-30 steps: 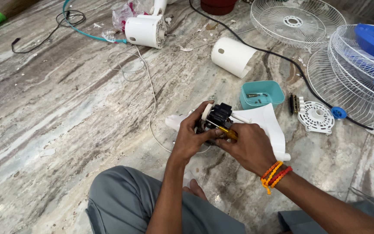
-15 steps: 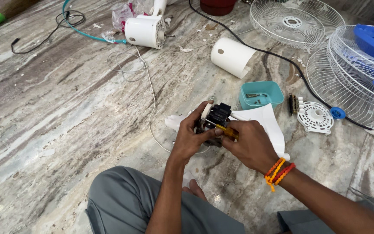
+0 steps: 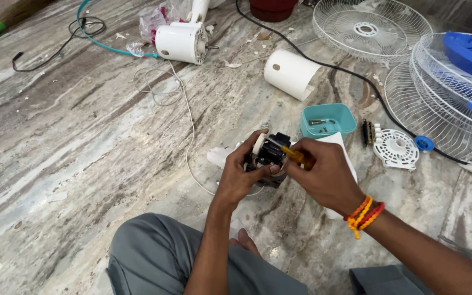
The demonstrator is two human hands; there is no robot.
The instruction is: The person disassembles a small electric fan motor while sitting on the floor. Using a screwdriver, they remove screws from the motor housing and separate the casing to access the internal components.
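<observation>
A small black motor assembly (image 3: pixel 270 158) is held just above the marble floor (image 3: pixel 83 164), approx. at its middle, right in front of the knees. The left hand (image 3: pixel 241 175) is clamped round the assembly from the near side, thumb by a white round part on top. The right hand (image 3: pixel 323 177) is closed on a yellow-handled screwdriver (image 3: pixel 290 154), whose tip is set against the top of the assembly; whether a screw is engaged can't be told.

A white plastic housing piece (image 3: pixel 340 150) is seen under and behind the right hand, on the floor. Just beyond it a teal tray (image 3: pixel 329 109) w/ a few small screws is placed. A white hub plate (image 3: pixel 395 148) and a blue knob (image 3: pixel 424 143) lie near the right edge of the floor, beside wire fan guards (image 3: pixel 438 109). Toward the far edge a white cylindrical cover (image 3: pixel 290 74) and a white motor housing (image 3: pixel 181 42) are lying.

Judged from this: stripping-down is well advanced, since guards, covers and screws are already off and set apart. Work on the motor assembly itself is judged unfinished.
</observation>
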